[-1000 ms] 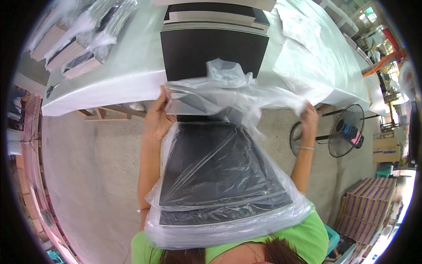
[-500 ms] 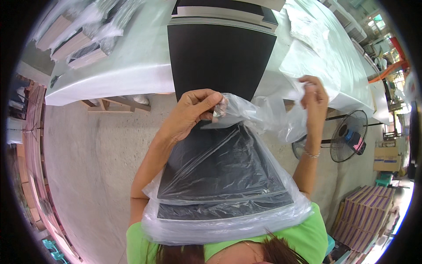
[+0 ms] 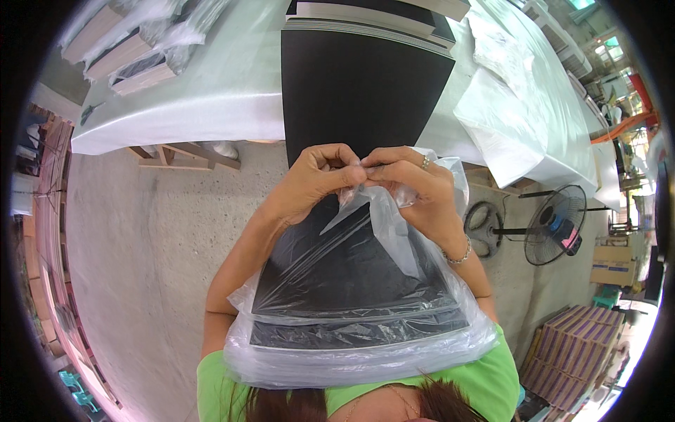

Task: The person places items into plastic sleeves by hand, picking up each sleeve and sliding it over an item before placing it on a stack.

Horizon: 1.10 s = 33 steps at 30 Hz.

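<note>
In front of my chest rests a bundle of black boards (image 3: 316, 267) inside clear plastic wrapping, its lower edge bunched in several layers. My left hand (image 3: 309, 183) is closed in a pinch on a clear plastic bag (image 3: 390, 228). Fingertip to fingertip with it, my right hand (image 3: 425, 190) pinches the same plastic, which hangs loosely over the boards. Just beyond both hands, a large plain black board (image 3: 362, 91) lies over the table's near edge, with more boards stacked at its far end. The exact spot between my fingertips is partly hidden.
A white-covered table (image 3: 232, 105) spans the far side, with plastic-wrapped bundles (image 3: 144, 53) at its left and loose plastic bags (image 3: 506, 105) at its right. On the right stand a black fan (image 3: 555, 225), a cardboard box (image 3: 612, 264) and a striped stack (image 3: 573, 352).
My right hand has come in from the right to meet my left, bringing the loose plastic over the boards. The left hand keeps its pinch.
</note>
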Each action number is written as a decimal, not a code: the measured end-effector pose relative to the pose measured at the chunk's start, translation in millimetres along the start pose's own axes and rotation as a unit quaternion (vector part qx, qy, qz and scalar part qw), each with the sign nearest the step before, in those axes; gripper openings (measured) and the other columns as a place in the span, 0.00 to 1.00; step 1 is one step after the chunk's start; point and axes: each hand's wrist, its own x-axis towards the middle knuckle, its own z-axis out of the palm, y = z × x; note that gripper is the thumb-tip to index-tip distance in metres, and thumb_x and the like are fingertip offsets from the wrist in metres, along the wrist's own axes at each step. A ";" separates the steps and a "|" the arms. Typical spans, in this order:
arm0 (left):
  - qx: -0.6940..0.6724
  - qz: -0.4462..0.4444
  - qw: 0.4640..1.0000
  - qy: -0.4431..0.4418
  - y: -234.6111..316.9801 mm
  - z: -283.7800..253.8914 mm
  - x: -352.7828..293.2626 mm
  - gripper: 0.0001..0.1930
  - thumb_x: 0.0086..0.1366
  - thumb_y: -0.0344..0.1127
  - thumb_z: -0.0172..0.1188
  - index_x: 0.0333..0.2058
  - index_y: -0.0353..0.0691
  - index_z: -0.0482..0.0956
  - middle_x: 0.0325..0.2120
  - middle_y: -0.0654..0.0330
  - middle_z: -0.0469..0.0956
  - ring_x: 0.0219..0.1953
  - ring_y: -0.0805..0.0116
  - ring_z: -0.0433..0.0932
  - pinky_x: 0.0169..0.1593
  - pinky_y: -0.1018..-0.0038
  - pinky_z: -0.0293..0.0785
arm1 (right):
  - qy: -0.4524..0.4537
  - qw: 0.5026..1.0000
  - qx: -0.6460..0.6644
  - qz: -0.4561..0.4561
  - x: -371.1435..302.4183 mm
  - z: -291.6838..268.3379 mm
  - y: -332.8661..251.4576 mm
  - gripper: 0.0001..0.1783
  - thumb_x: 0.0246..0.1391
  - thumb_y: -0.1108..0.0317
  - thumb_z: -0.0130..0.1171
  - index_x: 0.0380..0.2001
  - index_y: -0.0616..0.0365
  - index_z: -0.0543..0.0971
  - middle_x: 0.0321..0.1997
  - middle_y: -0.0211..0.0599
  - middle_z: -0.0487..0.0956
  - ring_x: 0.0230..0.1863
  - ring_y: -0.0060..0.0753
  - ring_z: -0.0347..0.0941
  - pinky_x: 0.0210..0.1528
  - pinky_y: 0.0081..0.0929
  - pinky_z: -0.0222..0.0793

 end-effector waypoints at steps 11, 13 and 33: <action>-0.016 0.007 1.000 0.007 -14.9 -11.4 1.0 0.11 0.52 0.38 0.66 0.25 0.43 0.71 0.21 0.70 0.71 0.22 0.82 0.68 0.25 0.86 0.64 | 0.010 0.997 -0.032 0.063 7.9 13.7 -3.4 0.13 0.37 0.82 0.59 0.30 0.61 0.74 0.37 0.35 0.76 0.33 0.36 0.75 0.35 0.22 0.70; -0.031 0.004 1.000 -0.004 -13.3 -13.5 0.9 0.12 0.52 0.38 0.67 0.24 0.43 0.71 0.21 0.70 0.70 0.22 0.83 0.68 0.25 0.87 0.64 | 0.000 0.999 -0.030 0.031 4.1 17.5 4.2 0.14 0.37 0.82 0.59 0.32 0.60 0.73 0.37 0.35 0.76 0.33 0.36 0.75 0.35 0.22 0.70; -0.147 -0.035 0.988 0.009 -26.4 -17.8 0.9 0.11 0.52 0.38 0.66 0.24 0.47 0.69 0.24 0.73 0.68 0.25 0.86 0.67 0.27 0.88 0.65 | 0.034 0.996 0.077 0.015 5.1 28.8 16.2 0.10 0.37 0.80 0.62 0.26 0.60 0.74 0.40 0.35 0.75 0.37 0.35 0.74 0.36 0.26 0.72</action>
